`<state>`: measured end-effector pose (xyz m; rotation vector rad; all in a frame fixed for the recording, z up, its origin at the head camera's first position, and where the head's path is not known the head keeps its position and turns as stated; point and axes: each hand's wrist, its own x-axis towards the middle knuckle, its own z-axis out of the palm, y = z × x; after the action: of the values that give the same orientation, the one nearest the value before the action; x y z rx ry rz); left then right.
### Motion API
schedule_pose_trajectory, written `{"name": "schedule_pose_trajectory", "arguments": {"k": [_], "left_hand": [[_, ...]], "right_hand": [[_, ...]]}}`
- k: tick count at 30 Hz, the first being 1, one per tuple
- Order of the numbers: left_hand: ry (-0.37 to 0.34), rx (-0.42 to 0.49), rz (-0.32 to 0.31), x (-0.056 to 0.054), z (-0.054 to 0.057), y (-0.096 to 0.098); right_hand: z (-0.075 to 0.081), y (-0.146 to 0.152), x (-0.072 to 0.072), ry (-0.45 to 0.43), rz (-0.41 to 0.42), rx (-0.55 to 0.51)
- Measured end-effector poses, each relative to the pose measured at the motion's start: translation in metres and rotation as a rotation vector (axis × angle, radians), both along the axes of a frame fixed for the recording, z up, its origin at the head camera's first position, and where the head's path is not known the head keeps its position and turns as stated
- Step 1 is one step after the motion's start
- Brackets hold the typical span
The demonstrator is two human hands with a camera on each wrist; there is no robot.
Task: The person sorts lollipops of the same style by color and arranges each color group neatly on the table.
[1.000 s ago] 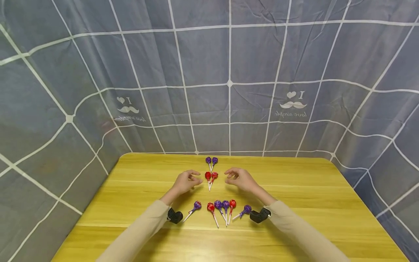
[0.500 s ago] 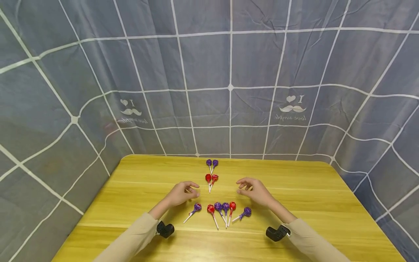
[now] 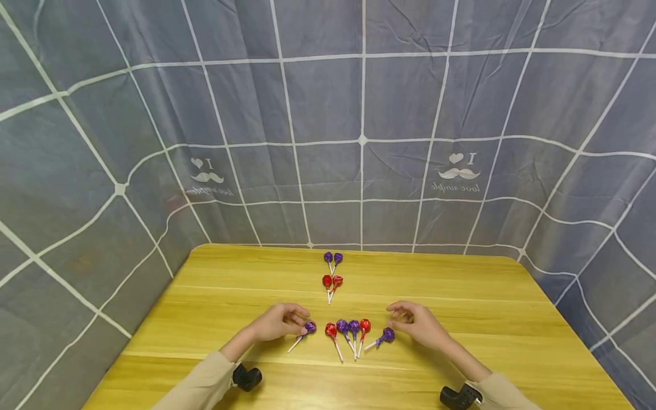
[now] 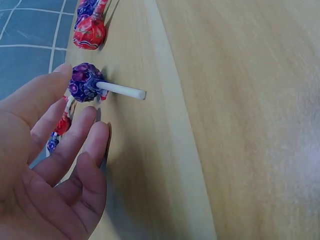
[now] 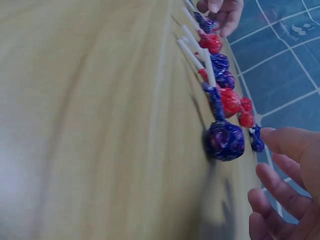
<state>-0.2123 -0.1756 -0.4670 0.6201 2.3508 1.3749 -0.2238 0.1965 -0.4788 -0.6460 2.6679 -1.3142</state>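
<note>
My left hand (image 3: 281, 323) hovers with loosely bent fingers beside a purple-wrapped lollipop (image 3: 310, 326), thumb and fingertips right at its candy head. In the left wrist view the white stick of that lollipop (image 4: 86, 82) points away from the hand (image 4: 55, 155), and nothing is gripped. Just right of another purple lollipop (image 3: 388, 335) is my right hand (image 3: 419, 326), its fingers relaxed and parted. The right wrist view has a gap between this lollipop (image 5: 225, 142) and the right hand (image 5: 292, 185).
Between the hands lie a red lollipop (image 3: 331, 330), two purple lollipops (image 3: 353, 326) and another red lollipop (image 3: 365, 325). Farther back, two red lollipops (image 3: 327, 281) lie with sticks crossing, and two purple lollipops (image 3: 328, 257) lie behind them. A grey checked curtain (image 3: 328, 171) borders the wooden table (image 3: 461, 285).
Both hands have drawn back toward the body from beside the far red lollipops and spread apart. The left hand has come to the left purple lollipop, the right hand near the right one.
</note>
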Motion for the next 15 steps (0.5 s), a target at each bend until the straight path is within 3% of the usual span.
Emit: {"name": "schedule_pose_trajectory", "arguments": {"k": [9,15], "left_hand": [[0.026,0.007,-0.033,0.001,-0.001,0.003],[0.063,-0.045,-0.02,0.0,-0.004,0.006]], "right_hand": [[-0.005,0.005,0.009,-0.08,-0.001,-0.004],[-0.006,0.004,0.012,-0.112,0.001,0.0]]}}
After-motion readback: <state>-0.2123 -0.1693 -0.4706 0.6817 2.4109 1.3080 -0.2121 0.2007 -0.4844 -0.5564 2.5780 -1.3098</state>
